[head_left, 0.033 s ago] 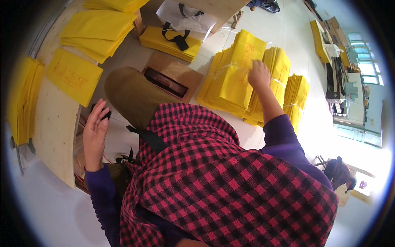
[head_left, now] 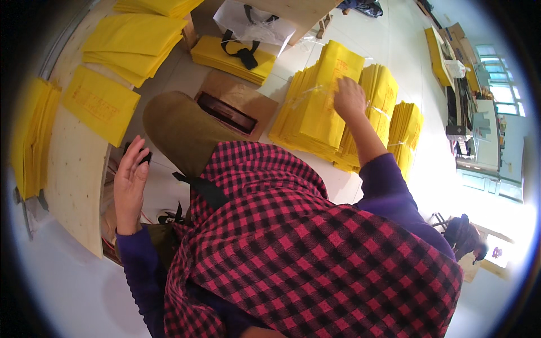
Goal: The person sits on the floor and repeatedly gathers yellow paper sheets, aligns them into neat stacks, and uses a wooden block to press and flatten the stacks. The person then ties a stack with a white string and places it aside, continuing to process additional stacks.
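Observation:
My right hand [head_left: 350, 100] is over the front of a tall bundle of folded yellow fabric pieces [head_left: 327, 112] with red print, tied with clear string. Its fingers are curled in against the bundle; whether anything is between them is hidden. My left hand [head_left: 131, 183] hangs by the edge of the wooden table [head_left: 76, 174], fingers stretched and apart, holding nothing. Just behind its fingertips a small dark thing shows, too obscured to name. Closest to that hand on the table lies a flat yellow printed piece [head_left: 101, 104].
More tied yellow bundles [head_left: 407, 132] stand on the floor to the right. Ahead are a brown box [head_left: 239, 93] with a slot, a yellow stack [head_left: 234, 59] and a white bag [head_left: 253, 22] with black straps. Yellow piles [head_left: 132, 42] cover the table's far end. A person [head_left: 462, 236] sits far right.
My right hand has shifted slightly left and up across the front of the yellow bundle. The left hand has stayed in place.

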{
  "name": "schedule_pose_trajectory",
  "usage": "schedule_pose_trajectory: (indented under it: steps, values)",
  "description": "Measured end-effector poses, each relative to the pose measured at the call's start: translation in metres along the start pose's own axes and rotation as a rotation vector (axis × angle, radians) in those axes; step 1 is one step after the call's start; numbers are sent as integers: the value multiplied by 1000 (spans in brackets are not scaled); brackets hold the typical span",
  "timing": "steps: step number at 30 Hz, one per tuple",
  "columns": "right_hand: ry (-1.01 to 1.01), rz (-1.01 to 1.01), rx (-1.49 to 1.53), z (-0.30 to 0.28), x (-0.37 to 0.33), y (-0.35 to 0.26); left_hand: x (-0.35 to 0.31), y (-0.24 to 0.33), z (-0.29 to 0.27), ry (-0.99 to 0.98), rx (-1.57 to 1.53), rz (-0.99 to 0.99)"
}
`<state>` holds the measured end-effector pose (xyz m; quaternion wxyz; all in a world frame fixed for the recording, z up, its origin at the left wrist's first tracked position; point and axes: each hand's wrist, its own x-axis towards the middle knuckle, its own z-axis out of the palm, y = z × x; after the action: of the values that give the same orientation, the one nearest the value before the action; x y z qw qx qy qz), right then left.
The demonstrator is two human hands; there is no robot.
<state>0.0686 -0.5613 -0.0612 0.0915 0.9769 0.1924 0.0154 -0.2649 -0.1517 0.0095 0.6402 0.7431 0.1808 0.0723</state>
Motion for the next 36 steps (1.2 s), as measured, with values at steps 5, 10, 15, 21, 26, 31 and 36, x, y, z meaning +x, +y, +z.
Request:
schedule_pose_trajectory:
  steps: [5,10,15,21,26,31,36]
  values:
    - [-195,-406,-188,15,45,-75,-1,-1,4,10,-6,-9]
    - [-431,-448,-379,42,72,-86,-5,0,4,25,13,-49]
    - [-413,-335,-344,43,64,-27,-11,-2,4,64,32,-119]
    - [-330,-317,-219,51,55,-14,-2,-5,9,25,55,-149]
    - [-443,-342,-270,44,65,-25,-1,0,10,34,79,-156]
    - [-449,-392,-253,41,73,-30,-7,0,13,34,89,-172]
    - [-399,-419,-269,46,75,-33,-13,-3,10,75,68,-165]
